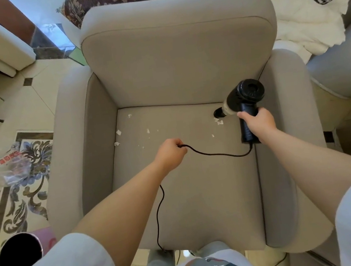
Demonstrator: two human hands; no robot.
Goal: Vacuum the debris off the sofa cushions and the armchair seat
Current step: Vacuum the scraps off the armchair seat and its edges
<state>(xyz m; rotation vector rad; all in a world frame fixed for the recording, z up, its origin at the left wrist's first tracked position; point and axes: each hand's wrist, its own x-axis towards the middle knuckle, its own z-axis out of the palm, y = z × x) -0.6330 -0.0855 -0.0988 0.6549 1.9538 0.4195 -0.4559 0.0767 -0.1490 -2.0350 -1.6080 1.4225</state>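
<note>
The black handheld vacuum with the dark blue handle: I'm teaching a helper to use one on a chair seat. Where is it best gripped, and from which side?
Grip the black handheld vacuum by its dark blue handle, coming from the rear, as the right hand does. The handle hangs below the barrel, leaving the nozzle free to point down at the white scraps.

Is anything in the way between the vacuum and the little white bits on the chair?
Nothing visible blocks it. The vacuum nozzle is already down beside one scrap, and bare seat lies between it and the other scraps to the left.

The cord [159,215] drops behind the seat [200,186] front; the fingers [177,142] hide its middle.
</note>
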